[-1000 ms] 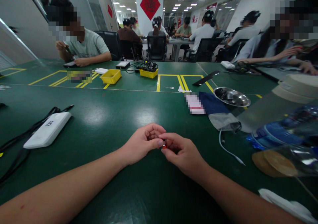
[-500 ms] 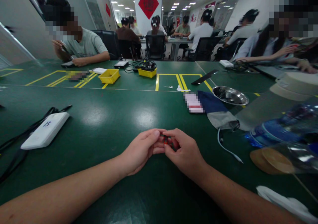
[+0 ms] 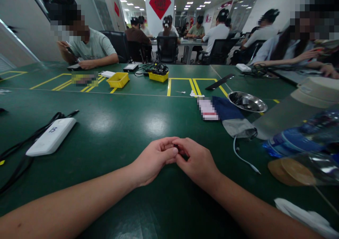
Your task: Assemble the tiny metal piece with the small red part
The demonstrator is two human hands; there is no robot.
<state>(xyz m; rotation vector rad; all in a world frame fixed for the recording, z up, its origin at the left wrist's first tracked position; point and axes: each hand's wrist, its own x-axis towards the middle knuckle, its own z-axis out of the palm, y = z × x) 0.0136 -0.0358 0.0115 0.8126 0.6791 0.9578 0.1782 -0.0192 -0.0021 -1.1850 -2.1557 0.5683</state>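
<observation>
Above the green table (image 3: 127,126), my left hand (image 3: 152,161) and my right hand (image 3: 197,159) meet at their fingertips. Between them is a small dark object (image 3: 176,146), mostly covered by the fingers; half a second ago it showed black and red. Both hands are closed around it, the left thumb pressing on its near side and the right thumb and index finger pinching it from the right. Its exact kind cannot be made out.
To the left lies a white power bank (image 3: 51,136) with black cables. On the right are a phone (image 3: 208,108), a blue-grey pouch (image 3: 227,110), a metal bowl (image 3: 247,101) and a blue-labelled bottle (image 3: 299,136). Yellow trays (image 3: 118,80) stand farther back, where people sit.
My left thumb has moved down and right onto the small object, which is now more covered. My right hand has barely moved. The view has shifted slightly.
</observation>
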